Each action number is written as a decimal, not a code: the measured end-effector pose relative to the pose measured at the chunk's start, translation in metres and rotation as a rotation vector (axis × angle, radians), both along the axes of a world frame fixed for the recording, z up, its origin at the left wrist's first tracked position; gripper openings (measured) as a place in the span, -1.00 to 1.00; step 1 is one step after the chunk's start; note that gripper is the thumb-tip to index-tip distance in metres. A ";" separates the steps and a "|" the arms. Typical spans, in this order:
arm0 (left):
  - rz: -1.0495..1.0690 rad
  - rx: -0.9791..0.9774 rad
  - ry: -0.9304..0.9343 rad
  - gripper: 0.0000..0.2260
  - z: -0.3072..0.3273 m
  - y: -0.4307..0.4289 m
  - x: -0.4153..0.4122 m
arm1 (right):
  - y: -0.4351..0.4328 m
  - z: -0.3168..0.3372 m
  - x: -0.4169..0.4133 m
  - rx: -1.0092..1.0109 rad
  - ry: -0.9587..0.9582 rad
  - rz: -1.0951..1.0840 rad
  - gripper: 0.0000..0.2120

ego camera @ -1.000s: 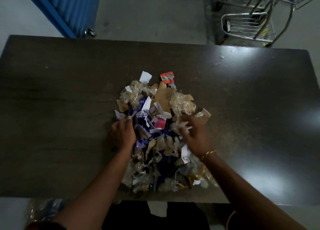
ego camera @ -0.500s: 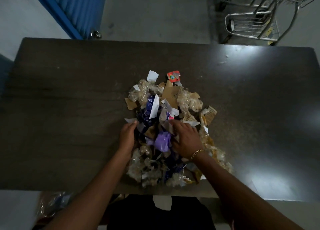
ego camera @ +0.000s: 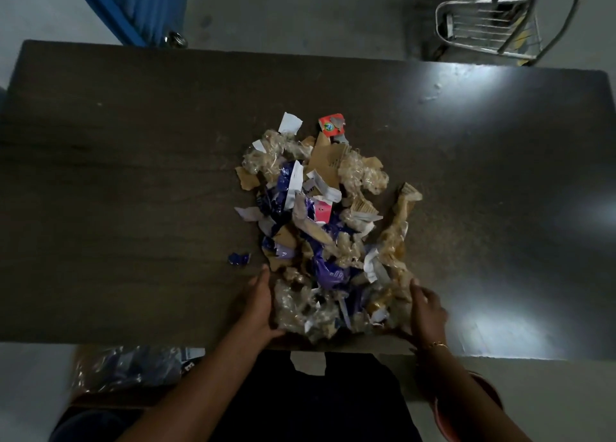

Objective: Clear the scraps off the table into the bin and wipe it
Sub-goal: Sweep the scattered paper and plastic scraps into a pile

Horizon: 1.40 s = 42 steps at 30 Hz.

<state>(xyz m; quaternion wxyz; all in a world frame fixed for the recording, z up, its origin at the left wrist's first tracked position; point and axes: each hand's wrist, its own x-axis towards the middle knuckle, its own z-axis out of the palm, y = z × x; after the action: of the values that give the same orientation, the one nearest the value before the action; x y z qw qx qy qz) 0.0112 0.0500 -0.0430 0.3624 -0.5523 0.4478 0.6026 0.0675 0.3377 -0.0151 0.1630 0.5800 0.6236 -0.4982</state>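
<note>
Dark wooden table [ego camera: 133, 174] is carrying the scrap pile [ego camera: 320, 228] from centre to its six o'clock edge. Left hand [ego camera: 258, 305] at seven and right hand [ego camera: 428, 311] at five are bracketing it, fingers straight, gripping nothing. Gathering seems underway; next comes dragging it binward, blue scrap [ego camera: 239, 259] at nine included.

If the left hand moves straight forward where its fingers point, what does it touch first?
Probably the left edge of the scrap pile, just past the left hand; the small blue scrap lies slightly aside.
</note>
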 end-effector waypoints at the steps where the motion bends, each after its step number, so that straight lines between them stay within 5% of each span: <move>1: -0.012 -0.031 0.011 -0.46 0.007 0.008 -0.005 | -0.007 0.000 -0.007 -0.053 0.026 -0.043 -0.62; 8: -0.066 -0.204 0.289 -0.79 0.016 0.020 -0.021 | -0.035 -0.003 -0.051 -0.211 0.166 -0.012 -0.41; 11: -0.056 -0.293 0.432 -0.64 0.015 0.014 -0.024 | -0.041 0.008 -0.063 -0.111 0.282 0.162 -0.31; 16: -0.063 -0.493 0.521 -0.60 0.022 0.002 -0.023 | -0.035 0.014 -0.063 -0.123 0.428 0.199 -0.50; 23: -0.125 -0.589 0.485 -0.26 0.015 -0.009 -0.050 | -0.025 0.003 -0.077 0.293 0.386 0.414 -0.22; 28: -0.252 -0.560 0.397 0.07 0.016 -0.001 -0.081 | -0.014 -0.015 -0.113 0.213 0.308 0.326 -0.09; 34: -0.532 -0.667 0.549 -0.13 0.052 0.023 -0.081 | -0.023 -0.004 -0.114 0.341 0.283 0.359 -0.13; 38: -0.381 -0.694 0.551 -0.32 0.037 0.012 -0.033 | -0.017 -0.001 -0.070 0.434 0.244 0.311 -0.24; 42: -0.448 -0.729 0.773 -0.28 0.017 0.022 0.015 | -0.031 -0.012 -0.034 0.389 0.359 0.180 -0.32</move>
<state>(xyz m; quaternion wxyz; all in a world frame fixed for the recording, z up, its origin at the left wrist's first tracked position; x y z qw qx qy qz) 0.0261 0.0716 -0.0261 0.0774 -0.2727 0.8325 0.4760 0.0334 0.3071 -0.0268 -0.0208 0.4450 0.7755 -0.4474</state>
